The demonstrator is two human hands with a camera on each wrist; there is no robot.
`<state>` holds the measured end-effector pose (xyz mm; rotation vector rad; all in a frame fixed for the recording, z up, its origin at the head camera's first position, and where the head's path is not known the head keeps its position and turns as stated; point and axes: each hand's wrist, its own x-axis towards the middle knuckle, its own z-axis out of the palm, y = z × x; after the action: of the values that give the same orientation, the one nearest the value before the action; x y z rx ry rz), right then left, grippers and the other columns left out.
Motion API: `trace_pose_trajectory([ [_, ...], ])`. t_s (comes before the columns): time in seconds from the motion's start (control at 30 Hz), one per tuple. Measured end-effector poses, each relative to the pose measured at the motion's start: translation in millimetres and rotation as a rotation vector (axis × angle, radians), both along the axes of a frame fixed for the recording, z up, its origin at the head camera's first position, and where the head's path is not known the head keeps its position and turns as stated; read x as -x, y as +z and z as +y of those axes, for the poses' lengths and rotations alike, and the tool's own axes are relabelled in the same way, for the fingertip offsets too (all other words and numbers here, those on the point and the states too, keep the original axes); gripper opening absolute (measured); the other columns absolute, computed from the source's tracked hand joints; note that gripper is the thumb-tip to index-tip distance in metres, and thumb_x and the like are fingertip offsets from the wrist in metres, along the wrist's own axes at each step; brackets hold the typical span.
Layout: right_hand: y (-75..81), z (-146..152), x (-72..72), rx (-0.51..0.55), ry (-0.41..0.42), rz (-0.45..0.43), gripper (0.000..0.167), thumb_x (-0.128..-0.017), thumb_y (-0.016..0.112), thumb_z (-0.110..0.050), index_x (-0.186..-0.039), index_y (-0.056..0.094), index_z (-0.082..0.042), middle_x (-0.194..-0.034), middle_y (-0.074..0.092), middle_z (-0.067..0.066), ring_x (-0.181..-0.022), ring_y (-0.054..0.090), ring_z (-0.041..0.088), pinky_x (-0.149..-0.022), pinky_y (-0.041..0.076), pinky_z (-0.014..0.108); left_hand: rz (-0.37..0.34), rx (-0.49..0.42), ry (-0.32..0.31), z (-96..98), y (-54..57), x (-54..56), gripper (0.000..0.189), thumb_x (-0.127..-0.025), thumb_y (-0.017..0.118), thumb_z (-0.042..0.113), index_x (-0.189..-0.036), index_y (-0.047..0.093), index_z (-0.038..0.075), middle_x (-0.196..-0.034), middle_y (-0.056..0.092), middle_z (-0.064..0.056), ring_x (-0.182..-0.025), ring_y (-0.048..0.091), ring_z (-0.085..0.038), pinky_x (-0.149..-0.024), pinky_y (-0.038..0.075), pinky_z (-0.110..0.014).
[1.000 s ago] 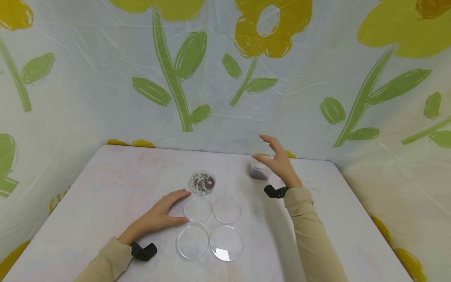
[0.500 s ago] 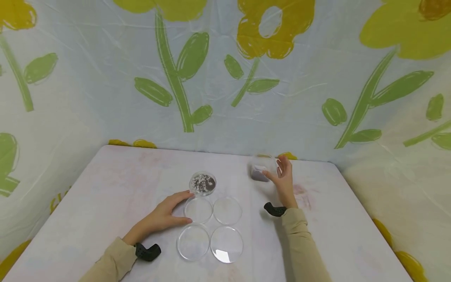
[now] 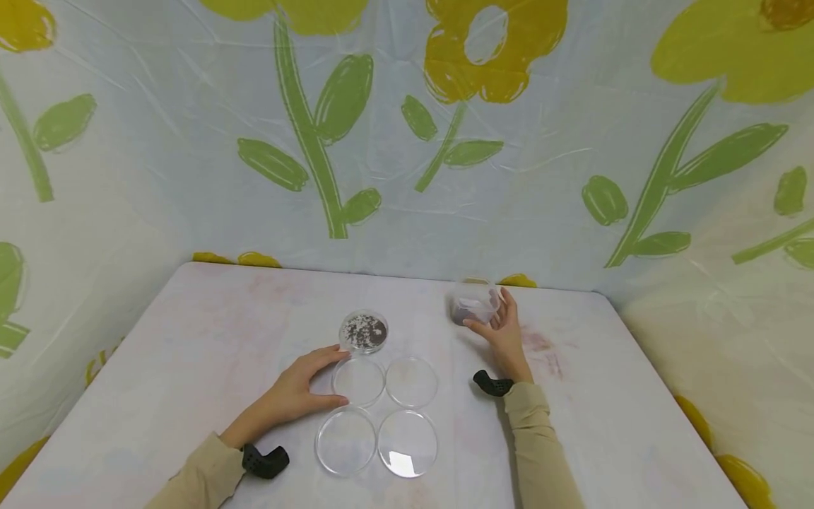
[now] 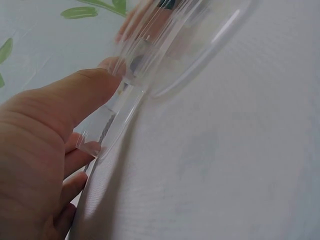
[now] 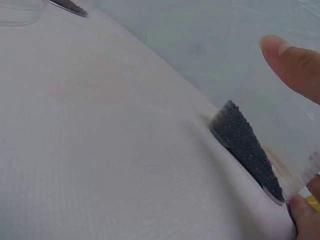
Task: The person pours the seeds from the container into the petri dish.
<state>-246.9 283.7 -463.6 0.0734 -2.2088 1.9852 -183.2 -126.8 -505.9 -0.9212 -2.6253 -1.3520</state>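
Thumb and fingers of my left hand (image 3: 299,385) span the left side of a clear petri dish (image 3: 359,382); in the left wrist view the thumb (image 4: 85,92) touches clear plastic rims. My right hand (image 3: 506,338) grips a transparent plastic container (image 3: 473,297) at the back right, thumb in front and fingers along its right side. Small dark granules (image 5: 245,150) fill its lower part. Just beyond my left fingertips stands a round dish (image 3: 364,331) holding dark granules mixed with white bits.
Three more clear round dishes adjoin the first: one at its right (image 3: 411,382) and two nearer, left (image 3: 346,442) and right (image 3: 408,444). Behind the table (image 3: 191,339) hangs a flower-printed cloth (image 3: 534,177), with more cloth at both sides.
My right hand has come down from above the container, and its fingers have closed around the right side. The left hand has stayed at the petri dish.
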Motion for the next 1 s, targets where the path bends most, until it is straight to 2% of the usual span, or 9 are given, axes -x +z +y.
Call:
trace_pose_trajectory([
  [0.13, 3.8, -4.0, -1.4, -0.079, 0.007, 0.010, 0.107, -0.082, 0.081, -0.007, -0.158, 0.006, -0.006, -0.163, 0.017, 0.016, -0.151, 0.011, 0.031, -0.121, 0.015, 0.047, 0.004, -0.001, 0.008, -1.5, 1.1, -0.6, 0.073, -0.076, 0.085, 0.043, -0.139, 0.058, 0.019, -0.149, 0.047, -0.013, -0.137, 0.043, -0.036, -0.110, 0.034, -0.060],
  [0.37, 3.6, -5.3, -2.0, -0.091, -0.014, 0.029, 0.104, -0.081, 0.080, -0.002, -0.157, 0.009, -0.003, -0.157, 0.025, 0.023, -0.146, 0.023, 0.035, -0.120, 0.019, 0.046, 0.014, 0.000, -0.003, -1.6, 1.3, 1.4, 0.072, -0.077, 0.085, 0.043, -0.139, 0.058, 0.018, -0.148, 0.048, -0.012, -0.137, 0.043, -0.035, -0.110, 0.034, -0.059],
  [0.67, 3.2, -3.1, -7.5, -0.145, -0.004, 0.033, 0.100, -0.080, 0.081, -0.001, -0.156, 0.017, 0.000, -0.150, 0.029, 0.028, -0.139, 0.030, 0.041, -0.118, 0.023, 0.051, -0.005, 0.006, -0.016, 0.8, 1.3, 0.2, 0.073, -0.077, 0.083, 0.046, -0.140, 0.057, 0.018, -0.149, 0.048, -0.011, -0.138, 0.042, -0.034, -0.110, 0.034, -0.060],
  [0.87, 1.5, -2.7, -5.6, -0.125, 0.037, 0.021, 0.092, -0.081, 0.080, -0.001, -0.154, 0.024, 0.001, -0.151, 0.029, 0.026, -0.138, 0.035, 0.042, -0.115, 0.030, 0.051, 0.002, 0.008, -0.014, 0.5, 4.0, -0.8, 0.073, -0.077, 0.083, 0.045, -0.140, 0.057, 0.017, -0.149, 0.048, -0.012, -0.138, 0.042, -0.034, -0.110, 0.034, -0.060],
  [1.0, -1.1, -4.4, -2.0, -0.097, 0.047, 0.009, 0.091, -0.081, 0.079, 0.001, -0.151, 0.021, 0.002, -0.153, 0.030, 0.025, -0.141, 0.033, 0.041, -0.114, 0.032, 0.050, 0.003, 0.021, -0.008, 0.2, 4.7, -0.6, 0.073, -0.078, 0.083, 0.047, -0.140, 0.057, 0.018, -0.149, 0.048, -0.011, -0.138, 0.042, -0.034, -0.110, 0.034, -0.061],
])
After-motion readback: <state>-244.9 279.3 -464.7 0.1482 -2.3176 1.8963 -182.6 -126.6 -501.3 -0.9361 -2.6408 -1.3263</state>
